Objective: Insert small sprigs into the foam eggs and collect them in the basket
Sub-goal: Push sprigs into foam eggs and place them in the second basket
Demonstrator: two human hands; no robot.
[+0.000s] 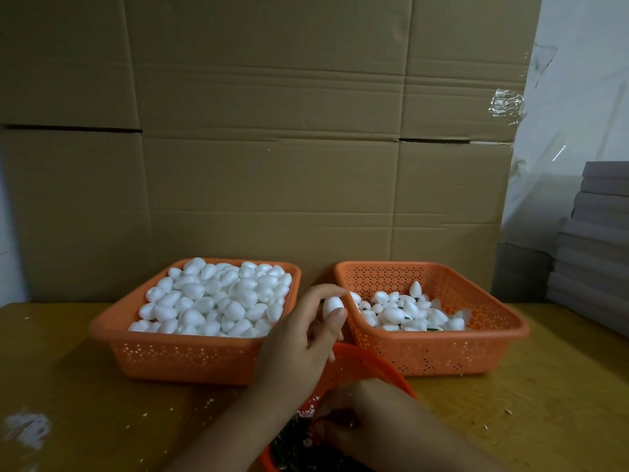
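My left hand [299,342] holds a white foam egg [332,306] between thumb and fingers, raised between the two orange baskets. The left basket [183,356] is heaped with plain foam eggs [211,301]. The right basket [442,356] holds fewer eggs [405,313], some with green sprigs showing. My right hand [360,420] reaches down into a round orange bowl [371,366] of dark sprigs [292,447] near the front edge, its fingers curled among them; whether it pinches a sprig is hidden.
A wooden table [68,386] carries everything, with white foam crumbs [27,427] at the front left. A cardboard wall [272,148] stands close behind the baskets. Grey stacked boxes [592,240] sit at the right.
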